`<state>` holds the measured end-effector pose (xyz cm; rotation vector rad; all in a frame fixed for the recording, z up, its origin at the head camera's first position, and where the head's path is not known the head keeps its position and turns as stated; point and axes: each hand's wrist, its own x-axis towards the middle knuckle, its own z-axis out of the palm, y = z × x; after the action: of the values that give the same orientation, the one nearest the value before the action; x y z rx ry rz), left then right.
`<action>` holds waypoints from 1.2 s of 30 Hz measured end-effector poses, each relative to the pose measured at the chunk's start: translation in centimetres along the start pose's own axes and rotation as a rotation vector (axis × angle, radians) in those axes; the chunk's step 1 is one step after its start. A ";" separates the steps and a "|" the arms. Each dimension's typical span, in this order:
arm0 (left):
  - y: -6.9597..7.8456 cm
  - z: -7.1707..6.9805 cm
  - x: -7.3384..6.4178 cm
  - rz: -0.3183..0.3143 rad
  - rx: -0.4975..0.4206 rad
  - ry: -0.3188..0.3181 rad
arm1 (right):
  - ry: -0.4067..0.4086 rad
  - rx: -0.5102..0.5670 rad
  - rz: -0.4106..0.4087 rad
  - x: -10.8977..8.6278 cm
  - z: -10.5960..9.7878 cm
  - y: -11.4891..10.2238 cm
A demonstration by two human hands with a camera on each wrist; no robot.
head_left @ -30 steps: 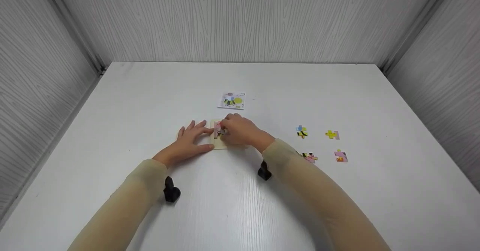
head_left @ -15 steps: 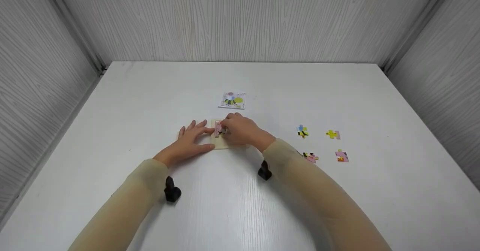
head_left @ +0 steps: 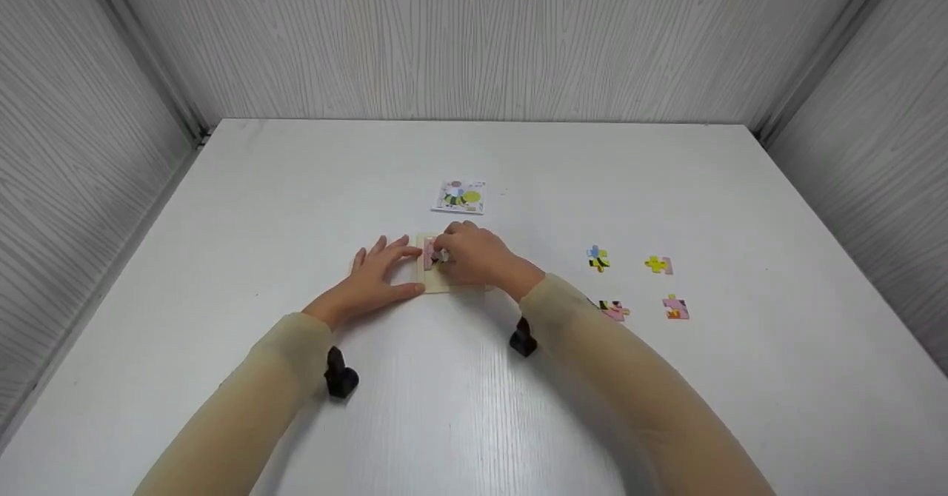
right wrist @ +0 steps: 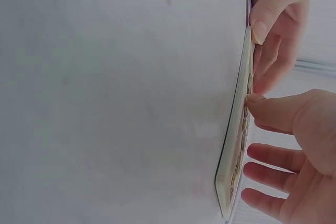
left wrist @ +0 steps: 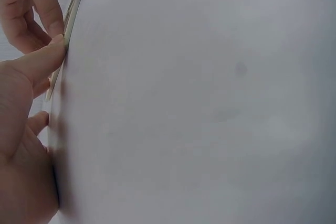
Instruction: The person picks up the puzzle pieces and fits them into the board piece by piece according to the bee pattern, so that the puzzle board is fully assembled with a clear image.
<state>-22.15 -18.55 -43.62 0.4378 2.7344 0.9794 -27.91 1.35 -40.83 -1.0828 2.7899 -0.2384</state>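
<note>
A small pale wooden puzzle tray (head_left: 443,283) lies on the white table, with pink pieces in its far left part. My left hand (head_left: 374,279) rests spread at the tray's left side. Its thumb and index fingertip touch the rim. At the pieces, the fingers of my right hand (head_left: 478,255) bend down and pinch a pink-and-black puzzle piece (head_left: 438,257), partly covered by the hand. In the right wrist view, the right thumb (right wrist: 273,109) sits on the tray's top face, while the other visible fingers extend past it. The tray's right part is hidden under this hand.
Beyond the tray lies a square picture card (head_left: 459,198) with a bee. Several loose pieces lie to the right, among them a yellow puzzle piece (head_left: 655,264) and a blue-and-yellow puzzle piece (head_left: 598,259). Grey wood-grain panels (head_left: 474,44) bound the table's back and sides.
Both hands stay in nearly the same place. The yellow bit of the puzzle piece visible below the right fingers one second ago is less visible now.
</note>
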 end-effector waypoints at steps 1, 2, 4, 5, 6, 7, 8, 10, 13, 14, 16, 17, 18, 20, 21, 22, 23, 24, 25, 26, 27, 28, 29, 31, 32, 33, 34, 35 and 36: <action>0.0 0.0 0.0 -0.003 0.003 0.002 | 0.000 0.001 -0.002 0.0 0.0 0.0; 0.0 0.0 0.0 -0.001 0.007 0.002 | -0.001 0.001 -0.004 0.0 -0.1 0.0; 0.0 0.0 0.0 0.003 0.018 0.001 | -0.001 0.005 -0.013 -0.1 -0.1 0.0; 0.0 0.0 0.0 0.001 0.023 -0.002 | -0.001 0.009 -0.021 -0.1 -0.1 0.0; 0.0 0.1 0.0 0.002 0.027 -0.005 | -0.001 0.012 -0.030 -0.2 -0.1 0.0; -0.1 0.1 0.0 0.002 0.030 -0.009 | -0.001 0.017 -0.039 -0.2 -0.1 -0.1; -0.1 0.1 0.0 0.001 0.033 -0.011 | 0.000 0.022 -0.050 -0.2 -0.1 -0.1; -0.2 0.1 0.1 0.000 0.036 -0.011 | 0.001 0.025 -0.071 -0.2 -0.1 -0.2; -0.3 0.1 0.1 0.005 0.029 -0.008 | 0.001 0.019 -0.094 -0.2 -0.1 -0.2; -0.3 0.1 0.1 0.008 0.028 -0.007 | 0.003 0.013 -0.102 -0.2 -0.1 -0.3; -0.3 0.1 0.1 0.014 0.026 -0.005 | 0.007 0.003 -0.115 -0.2 -0.1 -0.3; -0.3 0.1 0.1 0.017 0.022 -0.004 | 0.011 -0.001 -0.119 -0.1 -0.1 -0.3; -0.3 0.1 0.2 0.019 0.022 -0.003 | 0.015 -0.007 -0.122 -0.1 -0.1 -0.3; -0.3 0.1 0.2 0.020 0.023 -0.003 | 0.024 -0.012 -0.122 0.0 0.0 -0.2; -0.3 0.1 0.2 0.020 0.022 -0.003 | 0.028 -0.008 -0.119 0.1 0.0 -0.2; -0.4 0.2 0.2 0.023 0.022 -0.003 | 0.029 0.001 -0.115 0.1 0.1 -0.2; -0.4 0.2 0.2 0.023 0.021 -0.003 | 0.030 0.009 -0.111 0.1 0.1 -0.2; -0.4 0.2 0.2 0.023 0.022 -0.005 | 0.029 0.019 -0.106 0.1 0.1 -0.2; -0.4 0.2 0.2 0.024 0.023 -0.005 | 0.029 0.030 -0.103 0.1 0.1 -0.2; -0.4 0.2 0.2 0.023 0.022 -0.005 | 0.027 0.041 -0.098 0.2 0.1 -0.2; -0.4 0.2 0.2 0.022 0.021 -0.006 | 0.025 0.051 -0.093 0.2 0.1 -0.2; -0.4 0.2 0.2 0.021 0.020 -0.006 | 0.020 0.058 -0.088 0.2 0.1 -0.2; -0.4 0.2 0.2 0.018 0.019 -0.007 | 0.017 0.061 -0.084 0.2 0.1 -0.2; -0.4 0.2 0.2 0.016 0.019 -0.008 | 0.010 0.058 -0.078 0.2 0.1 -0.2; -0.5 0.2 0.2 0.016 0.020 -0.008 | 0.008 0.056 -0.075 0.2 0.1 -0.2; -0.5 0.1 0.2 0.016 0.022 -0.009 | 0.006 0.052 -0.074 0.3 0.1 -0.2; -0.5 0.1 0.2 0.017 0.023 -0.009 | 0.005 0.047 -0.076 0.3 0.1 -0.2; -0.5 0.1 0.2 0.019 0.026 -0.010 | 0.003 0.041 -0.077 0.3 0.1 -0.2; -0.5 0.1 0.2 0.019 0.027 -0.010 | 0.002 0.038 -0.080 0.3 0.1 -0.2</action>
<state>-22.42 -18.77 -44.03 0.4729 2.7427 0.9430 -28.02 1.00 -40.89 -1.1875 2.7346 -0.3002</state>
